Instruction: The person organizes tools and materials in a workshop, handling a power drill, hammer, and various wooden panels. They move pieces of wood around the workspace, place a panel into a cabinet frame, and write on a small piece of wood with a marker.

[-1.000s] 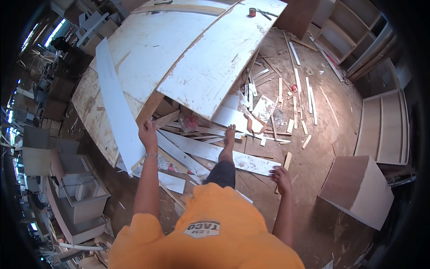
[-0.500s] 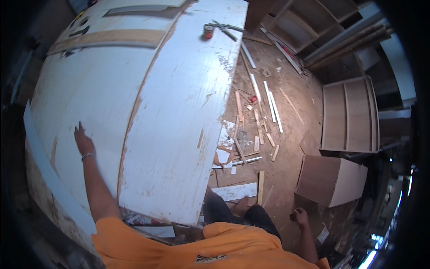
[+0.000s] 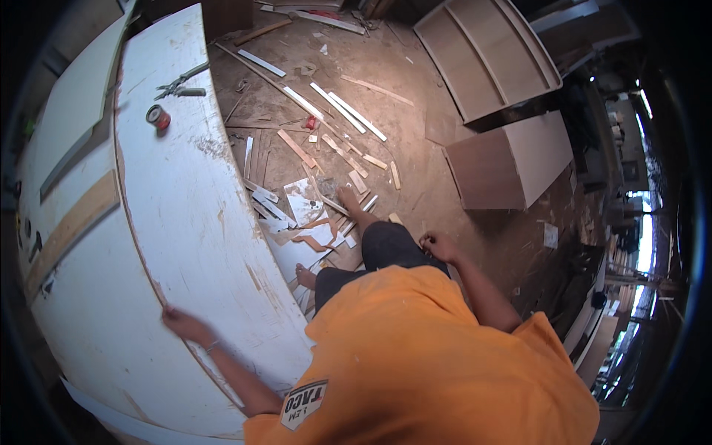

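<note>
My left hand (image 3: 187,326) is over the large white boards, at the brown seam where one board's edge meets the other. Its fingers are drawn together and slightly blurred, and nothing shows in them. My right hand (image 3: 439,246) hangs beside my right knee, away from the boards, with its fingers curled in. Whether something small is inside them is hidden. A long white board (image 3: 200,215) lies on top, scuffed and stained along its right side. On its far part stand a small red can (image 3: 158,117) and pliers with dark grips (image 3: 180,90).
A wood strip (image 3: 78,230) and a pale panel (image 3: 85,111) lie on the left board. Offcuts and white strips (image 3: 348,115) litter the brown floor around my bare feet. A shelved wooden cabinet (image 3: 486,55) and a brown box-shaped cabinet (image 3: 512,163) stand to the right.
My view has swung to the right. My left hand has come back from reaching across the left board to the seam, its pointing fingers drawn in. A right step shows my foot farther forward.
</note>
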Motion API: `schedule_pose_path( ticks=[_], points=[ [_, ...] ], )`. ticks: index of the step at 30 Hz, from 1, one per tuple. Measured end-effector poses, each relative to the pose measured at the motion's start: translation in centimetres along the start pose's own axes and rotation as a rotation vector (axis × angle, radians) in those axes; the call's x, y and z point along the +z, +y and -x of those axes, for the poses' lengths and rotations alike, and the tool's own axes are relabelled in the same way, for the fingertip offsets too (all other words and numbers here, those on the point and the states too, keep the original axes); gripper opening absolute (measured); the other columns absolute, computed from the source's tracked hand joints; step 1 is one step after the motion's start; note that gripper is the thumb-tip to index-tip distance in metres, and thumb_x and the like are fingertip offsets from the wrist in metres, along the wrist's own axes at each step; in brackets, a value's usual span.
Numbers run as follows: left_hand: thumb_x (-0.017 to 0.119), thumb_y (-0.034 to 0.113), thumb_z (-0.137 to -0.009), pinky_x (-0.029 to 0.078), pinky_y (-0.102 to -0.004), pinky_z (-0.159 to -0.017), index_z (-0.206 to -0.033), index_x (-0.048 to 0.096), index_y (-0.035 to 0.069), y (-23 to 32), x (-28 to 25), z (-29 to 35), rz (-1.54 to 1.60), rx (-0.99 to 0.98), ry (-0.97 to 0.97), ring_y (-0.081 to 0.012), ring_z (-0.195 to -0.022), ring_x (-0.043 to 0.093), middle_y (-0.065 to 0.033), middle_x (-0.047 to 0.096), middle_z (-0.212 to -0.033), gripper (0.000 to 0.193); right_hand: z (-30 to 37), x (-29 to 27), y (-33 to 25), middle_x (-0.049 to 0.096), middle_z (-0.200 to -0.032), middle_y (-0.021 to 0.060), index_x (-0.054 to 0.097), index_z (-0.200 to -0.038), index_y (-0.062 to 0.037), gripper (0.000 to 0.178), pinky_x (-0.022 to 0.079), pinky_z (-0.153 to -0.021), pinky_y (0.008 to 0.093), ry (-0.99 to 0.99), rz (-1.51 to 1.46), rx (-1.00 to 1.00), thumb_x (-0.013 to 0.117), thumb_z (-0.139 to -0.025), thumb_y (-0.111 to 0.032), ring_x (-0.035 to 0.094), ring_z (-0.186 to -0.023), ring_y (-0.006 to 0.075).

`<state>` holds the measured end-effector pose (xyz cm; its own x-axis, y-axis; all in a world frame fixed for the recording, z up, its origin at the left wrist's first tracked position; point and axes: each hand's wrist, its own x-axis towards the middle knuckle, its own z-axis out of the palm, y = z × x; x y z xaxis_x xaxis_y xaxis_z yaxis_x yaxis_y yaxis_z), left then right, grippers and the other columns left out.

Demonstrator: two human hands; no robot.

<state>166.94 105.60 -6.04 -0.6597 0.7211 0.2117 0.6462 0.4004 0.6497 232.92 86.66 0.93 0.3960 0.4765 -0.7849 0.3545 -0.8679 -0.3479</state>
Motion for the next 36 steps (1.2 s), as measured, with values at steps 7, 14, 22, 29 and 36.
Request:
schedule_pose_path(
  ticks=[7, 14, 22, 29, 36],
  points=[
    [0.065, 0.004, -0.090, 0.052, -0.0414, -0.081, -0.110, 0.064, 0.001, 35.4, 15.2, 18.6, 0.652, 0.827, -0.969, -0.0354, -0.094, 0.063, -0.0164, 0.062, -0.100, 0.020, -14.2, -2.4, -3.2, 0.071, -0.108, 0.0200, 0.071, -0.109, -0.0043, 0.030, 0.051, -0.091, 0.0390, -0.102, 0.183, -0.197, 0.063, -0.090, -0.027, 0.068, -0.103, 0.0312],
    [0.063, 0.007, -0.092, 0.051, -0.0423, -0.074, -0.122, 0.062, 0.007, 44.2, 28.8, 13.0, 0.308, 1.025, -1.018, -0.0341, -0.087, 0.062, -0.0132, 0.059, -0.098, 0.031, -26.9, -8.8, -4.3, 0.072, -0.097, 0.0122, 0.070, -0.104, -0.0004, 0.026, 0.052, -0.083, 0.0350, -0.003, -0.181, -0.091, 0.057, -0.097, -0.022, 0.067, -0.087, 0.0210],
    [0.063, 0.009, -0.092, 0.052, -0.0422, -0.082, -0.109, 0.065, 0.006, 52.3, 35.9, 10.0, 0.226, 0.914, -1.073, -0.0337, -0.098, 0.061, -0.0128, 0.060, -0.101, 0.018, -35.0, -20.8, -5.8, 0.067, -0.085, 0.0094, 0.063, -0.110, -0.0040, 0.021, 0.056, -0.064, 0.0323, -0.066, -0.424, 0.251, 0.052, -0.100, -0.019, 0.067, -0.070, 0.0180],
    [0.062, 0.009, -0.090, 0.051, -0.0452, -0.085, -0.106, 0.066, 0.004, 42.7, 45.6, 2.7, -0.069, 0.456, -0.917, -0.0381, -0.098, 0.062, -0.0179, 0.062, -0.104, 0.017, -41.6, -23.6, -15.6, 0.069, -0.086, 0.0100, 0.061, -0.106, -0.0056, 0.017, 0.055, -0.065, 0.0338, -0.120, -0.346, 0.176, 0.051, -0.101, -0.018, 0.065, -0.071, 0.0186],
    [0.065, 0.016, -0.089, 0.050, -0.0423, -0.096, -0.103, 0.073, 0.003, 34.7, 52.2, -5.0, -0.074, -0.242, -0.790, -0.0366, -0.107, 0.066, -0.0247, 0.069, -0.107, 0.021, -45.9, -27.5, -31.6, 0.070, -0.088, 0.0112, 0.063, -0.105, -0.0033, 0.018, 0.053, -0.065, 0.0316, -0.239, -0.067, 0.005, 0.053, -0.101, -0.018, 0.067, -0.073, 0.0187]
  ],
)
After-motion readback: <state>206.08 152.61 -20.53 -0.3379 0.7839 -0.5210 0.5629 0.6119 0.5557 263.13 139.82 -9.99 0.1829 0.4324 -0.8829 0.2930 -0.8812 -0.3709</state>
